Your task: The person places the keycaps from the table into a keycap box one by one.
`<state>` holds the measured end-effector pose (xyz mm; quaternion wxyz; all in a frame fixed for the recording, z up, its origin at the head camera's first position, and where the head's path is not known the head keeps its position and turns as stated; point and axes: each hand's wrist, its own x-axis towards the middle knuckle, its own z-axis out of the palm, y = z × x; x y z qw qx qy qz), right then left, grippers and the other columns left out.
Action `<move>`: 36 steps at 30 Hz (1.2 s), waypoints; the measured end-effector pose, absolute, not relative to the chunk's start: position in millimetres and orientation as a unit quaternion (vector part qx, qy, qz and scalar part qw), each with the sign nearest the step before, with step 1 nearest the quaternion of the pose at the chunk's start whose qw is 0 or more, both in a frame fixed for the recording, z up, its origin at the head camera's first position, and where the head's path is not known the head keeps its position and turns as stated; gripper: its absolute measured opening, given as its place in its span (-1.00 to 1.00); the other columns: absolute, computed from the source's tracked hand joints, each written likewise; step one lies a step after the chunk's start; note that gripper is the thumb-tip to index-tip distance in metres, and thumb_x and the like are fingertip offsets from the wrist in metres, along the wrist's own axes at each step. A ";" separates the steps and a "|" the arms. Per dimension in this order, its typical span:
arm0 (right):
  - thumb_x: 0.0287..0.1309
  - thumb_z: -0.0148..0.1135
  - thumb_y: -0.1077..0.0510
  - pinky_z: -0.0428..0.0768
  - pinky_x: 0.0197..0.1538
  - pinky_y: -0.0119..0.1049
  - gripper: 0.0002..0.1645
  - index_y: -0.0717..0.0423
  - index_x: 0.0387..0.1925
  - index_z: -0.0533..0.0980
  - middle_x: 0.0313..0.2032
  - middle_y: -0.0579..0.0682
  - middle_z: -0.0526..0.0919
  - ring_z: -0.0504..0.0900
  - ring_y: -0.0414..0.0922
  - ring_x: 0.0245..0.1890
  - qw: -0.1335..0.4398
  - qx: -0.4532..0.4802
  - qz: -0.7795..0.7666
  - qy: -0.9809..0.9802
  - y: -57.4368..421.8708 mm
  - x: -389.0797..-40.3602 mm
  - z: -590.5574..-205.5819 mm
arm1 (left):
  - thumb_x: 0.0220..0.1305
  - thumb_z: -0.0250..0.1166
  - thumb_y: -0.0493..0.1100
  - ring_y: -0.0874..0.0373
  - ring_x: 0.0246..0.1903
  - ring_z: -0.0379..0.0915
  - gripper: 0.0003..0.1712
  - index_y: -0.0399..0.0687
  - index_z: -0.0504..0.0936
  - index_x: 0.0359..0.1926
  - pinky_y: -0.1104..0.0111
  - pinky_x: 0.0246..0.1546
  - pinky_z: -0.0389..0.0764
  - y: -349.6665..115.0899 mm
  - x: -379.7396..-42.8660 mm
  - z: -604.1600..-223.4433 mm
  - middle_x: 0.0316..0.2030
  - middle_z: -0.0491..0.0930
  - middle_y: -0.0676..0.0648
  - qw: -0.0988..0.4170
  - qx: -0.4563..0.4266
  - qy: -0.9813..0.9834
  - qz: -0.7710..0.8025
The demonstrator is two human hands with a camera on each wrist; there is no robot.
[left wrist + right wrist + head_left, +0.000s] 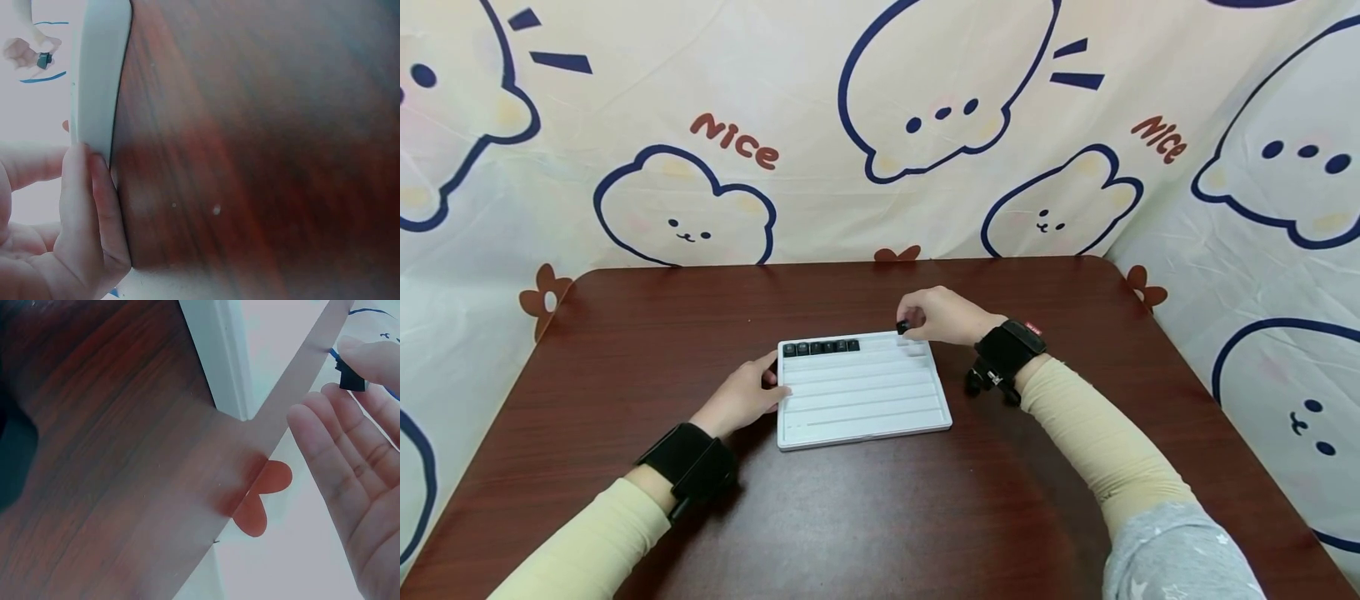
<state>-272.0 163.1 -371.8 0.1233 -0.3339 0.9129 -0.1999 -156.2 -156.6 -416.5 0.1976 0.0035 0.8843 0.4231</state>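
A shallow white tray (865, 396) with raised ridges running across it lies on the table. Several black keycaps (822, 347) stand in a row in its top-left slot. At the tray's left edge my left hand (739, 400) grips it, the thumb over the rim; the left wrist view shows fingers against the tray's side wall (100, 75). Above the tray's far right corner, my right hand (951, 317) pinches a single black keycap (902, 327) between thumb and fingers. In the right wrist view this keycap (352, 376) is held clear of the tray, other fingers extended.
The dark brown wooden table (865, 517) spreads around the tray. Behind and beside it hang pale cloth sheets (820, 200) printed with cartoon figures. Both wrists wear black straps (688, 467) with camera gear.
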 end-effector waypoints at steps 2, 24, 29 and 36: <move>0.17 0.50 0.24 0.59 -0.14 -0.22 -0.79 0.06 -0.16 0.67 -0.30 -0.08 0.66 0.57 -0.12 -0.28 0.124 -0.336 -0.197 0.913 162.1 -273.1 -373.4 | 0.47 0.24 -0.28 0.12 -0.34 0.51 -0.17 -0.39 0.03 0.57 0.34 -0.37 0.53 -156.7 -156.5 -416.7 -0.08 0.39 -0.23 0.197 0.003 0.883 0.425; 0.20 0.46 0.27 0.61 -0.02 -0.19 -0.79 0.09 -0.13 0.67 -0.24 -0.03 0.68 0.61 -0.09 -0.18 0.137 -0.326 -0.218 0.910 143.7 -273.0 -381.9 | 0.47 0.23 -0.28 0.11 -0.38 0.44 -0.17 -0.38 0.02 0.58 0.33 -0.36 0.51 -157.3 -156.6 -416.1 -0.09 0.40 -0.23 0.196 0.009 0.883 0.427; 0.17 0.47 0.27 0.60 -0.07 -0.22 -0.81 0.11 -0.16 0.67 -0.29 -0.04 0.67 0.60 -0.10 -0.21 0.134 -0.334 -0.212 0.908 138.2 -273.3 -384.4 | 0.47 0.23 -0.28 0.11 -0.36 0.46 -0.17 -0.38 0.01 0.58 0.34 -0.35 0.52 -156.9 -156.3 -415.3 -0.07 0.40 -0.24 0.199 0.007 0.881 0.429; 0.16 0.49 0.26 0.60 -0.04 -0.24 -0.79 0.10 -0.16 0.66 -0.27 -0.04 0.68 0.61 -0.11 -0.20 0.135 -0.331 -0.202 0.912 130.1 -272.6 -385.1 | 0.47 0.24 -0.28 0.11 -0.34 0.47 -0.15 -0.36 0.00 0.59 0.35 -0.34 0.53 -156.4 -156.6 -415.0 -0.07 0.40 -0.23 0.201 0.003 0.879 0.432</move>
